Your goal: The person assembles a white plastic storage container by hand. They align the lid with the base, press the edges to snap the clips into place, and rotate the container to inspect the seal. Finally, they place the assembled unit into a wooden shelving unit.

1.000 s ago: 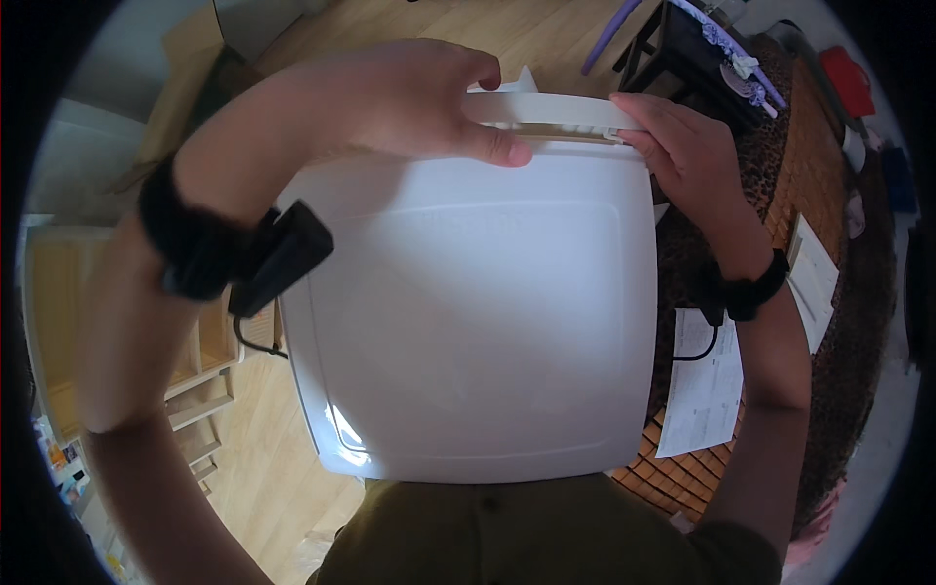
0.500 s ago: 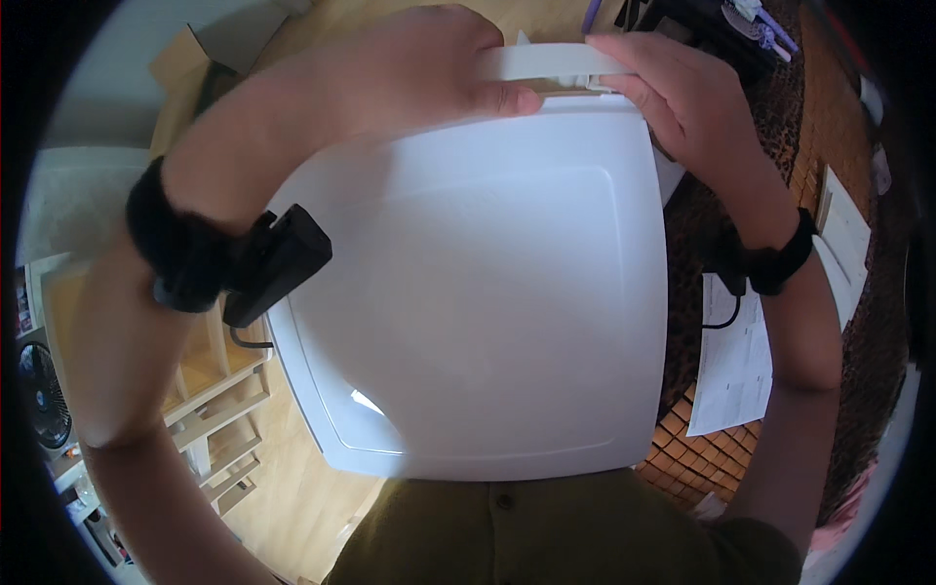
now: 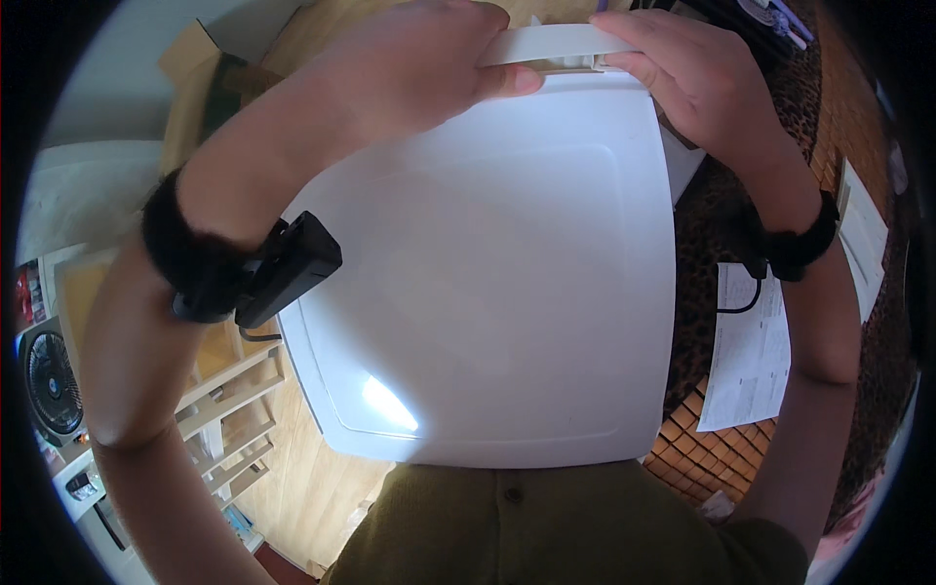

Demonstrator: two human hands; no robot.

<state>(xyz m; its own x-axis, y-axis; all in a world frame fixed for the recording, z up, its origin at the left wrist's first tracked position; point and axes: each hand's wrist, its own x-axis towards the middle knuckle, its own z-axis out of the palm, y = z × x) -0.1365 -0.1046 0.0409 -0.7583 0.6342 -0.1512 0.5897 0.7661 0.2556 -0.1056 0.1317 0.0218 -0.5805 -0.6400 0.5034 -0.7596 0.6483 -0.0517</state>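
Note:
A large white panel with rounded corners (image 3: 476, 283) fills the middle, its near edge against my shirt. Along its far edge is a white strip (image 3: 553, 42), with a narrow gap showing pale fittings beneath it. My left hand (image 3: 444, 63) is closed on the strip's left part, thumb on the panel's edge below it. My right hand (image 3: 702, 83) grips the strip's right end with fingers over and under it. Both wrists carry black straps with devices; the left one's device (image 3: 288, 268) sits over the panel's left side.
At left are a cardboard box (image 3: 190, 58), pale wooden frames (image 3: 229, 419) and a black fan (image 3: 54, 382). At right are papers (image 3: 743, 346) and a woven mat (image 3: 694, 448) on a leopard-print surface (image 3: 690, 239). Purple items (image 3: 780, 19) lie at the back right.
My hands, the strip and the panel's far edge have moved up in the picture, with the right hand shifting slightly rightward. Both hands keep their hold on the strip.

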